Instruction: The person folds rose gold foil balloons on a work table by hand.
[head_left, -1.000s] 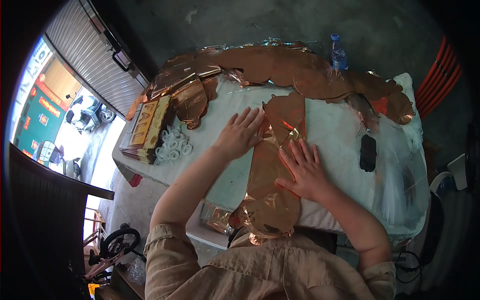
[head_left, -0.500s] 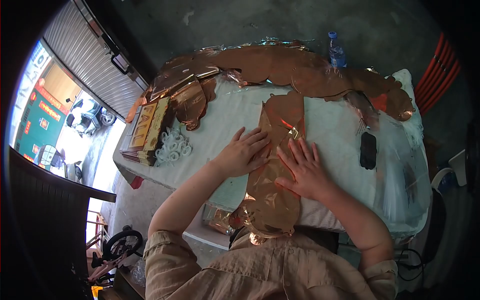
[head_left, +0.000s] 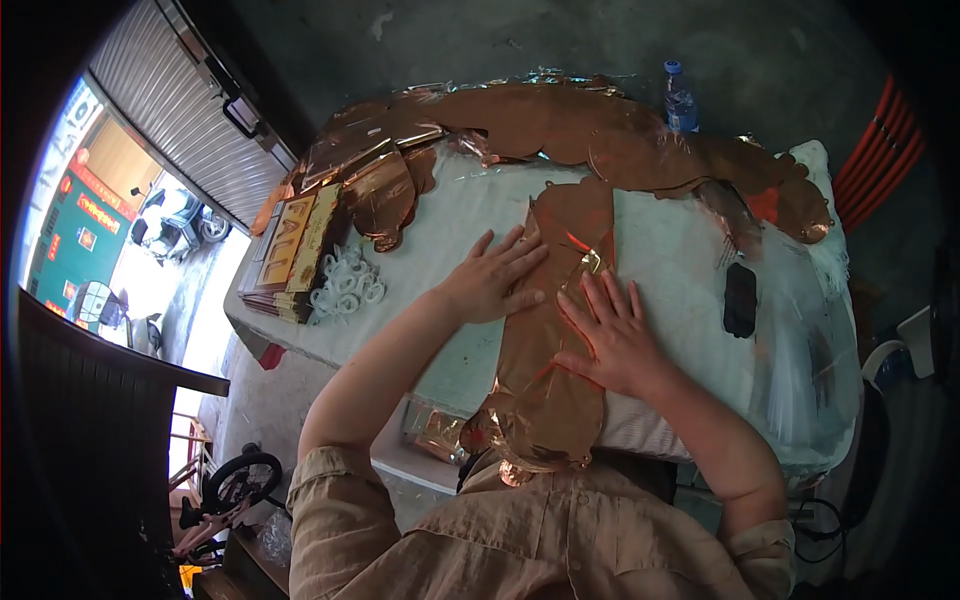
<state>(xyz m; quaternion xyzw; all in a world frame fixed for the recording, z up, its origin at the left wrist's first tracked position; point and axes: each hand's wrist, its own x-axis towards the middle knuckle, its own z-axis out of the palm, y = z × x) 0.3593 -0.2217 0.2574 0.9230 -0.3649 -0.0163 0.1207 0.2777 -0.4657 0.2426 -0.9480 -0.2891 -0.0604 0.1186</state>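
Copper foil piece (head_left: 550, 375), one: laid lengthwise on the white-covered table (head_left: 670, 240), between the two hands and partly beneath their fingers, its near end by the person's shirt (head_left: 530, 530). Left hand (head_left: 490, 282): palm down, fingers somewhat spread, fingertips on the left edge of the foil piece. Right hand (head_left: 618, 340): palm down, fingers spread, resting at the right edge of the foil piece. Left of the foil piece: white rings (head_left: 348, 285), in a loose pile, and packets marked "FALL" (head_left: 290, 250), stacked. Beyond it: copper foil sheets (head_left: 530, 120), overlapping; bottle (head_left: 681, 100), blue-capped, upright, to the far right. Right of it: black object (head_left: 740, 300), rounded oblong, and clear plastic (head_left: 805, 370).
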